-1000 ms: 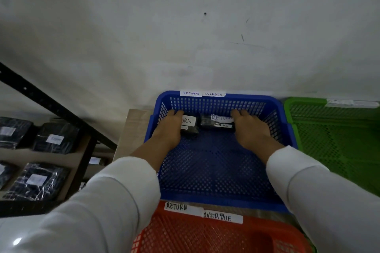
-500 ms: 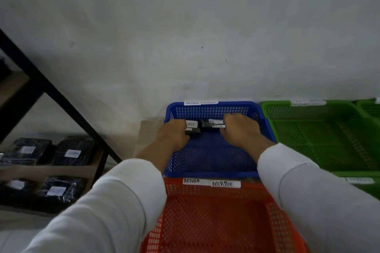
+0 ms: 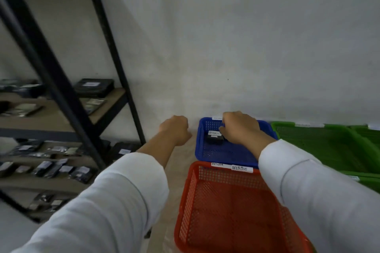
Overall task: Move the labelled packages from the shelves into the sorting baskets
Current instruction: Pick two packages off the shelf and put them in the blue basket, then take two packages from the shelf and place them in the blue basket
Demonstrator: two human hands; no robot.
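Note:
A blue basket (image 3: 207, 156) stands against the wall, with a black package (image 3: 214, 138) labelled RETURN lying in its far left corner. My right hand (image 3: 239, 128) hovers over the basket's far side, knuckles up. Its bent fingertips reach the package's right edge, and whatever lies under the palm is hidden. My left hand (image 3: 174, 129) is outside the basket to its left, above the floor. The fingers of that hand are loosely curled and hold nothing. More black labelled packages (image 3: 93, 86) lie on the shelves at the left.
A red basket (image 3: 185, 201) tagged RETURN and OVERDUE sits just in front of the blue one. Green baskets (image 3: 349, 141) stand to the right along the wall. The black metal shelf rack (image 3: 61, 92) fills the left side, and its lower shelves hold several packages (image 3: 61, 168).
My left hand has let go of the left package and come out of the blue basket to the left. My right hand has risen above the basket. The view has pulled back and up.

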